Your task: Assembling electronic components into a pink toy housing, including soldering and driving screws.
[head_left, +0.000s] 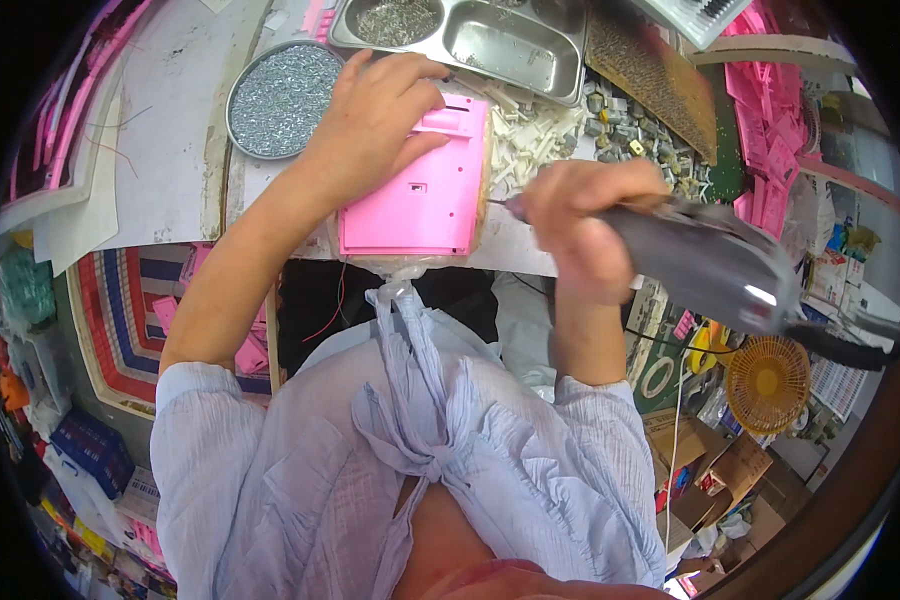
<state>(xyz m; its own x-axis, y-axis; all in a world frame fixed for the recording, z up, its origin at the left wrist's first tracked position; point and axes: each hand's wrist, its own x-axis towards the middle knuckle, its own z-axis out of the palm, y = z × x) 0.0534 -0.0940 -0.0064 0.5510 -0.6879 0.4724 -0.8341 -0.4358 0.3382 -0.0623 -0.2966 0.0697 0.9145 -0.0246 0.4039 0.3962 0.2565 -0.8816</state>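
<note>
Head view, clock face centred on the pink case. Nearest, at 6 o'clock: wearer's light blue shirt, tied in front. Pink case lies flat on the white table, close to its near edge, small slot in the middle of its face. Left hand comes in from 8 o'clock and rests on the case's far part, fingers spread, thumb apart from them. Right hand, at 3 o'clock, motion-blurred, fingers clamped around a dark grey power screwdriver; bit points to 9 o'clock, near the case's right edge, can't tell if touching. At 8 o'clock, lower than the table, striped box with pink pieces. Further out: round dish full of small silver screws at 10 o'clock; white plastic pieces heaped at 2; metal tray with compartments at 12 to 1, one holding small metal bits. Farther, brown board at 2, pink parts piled beyond it. Yellow round grille at 4.
</note>
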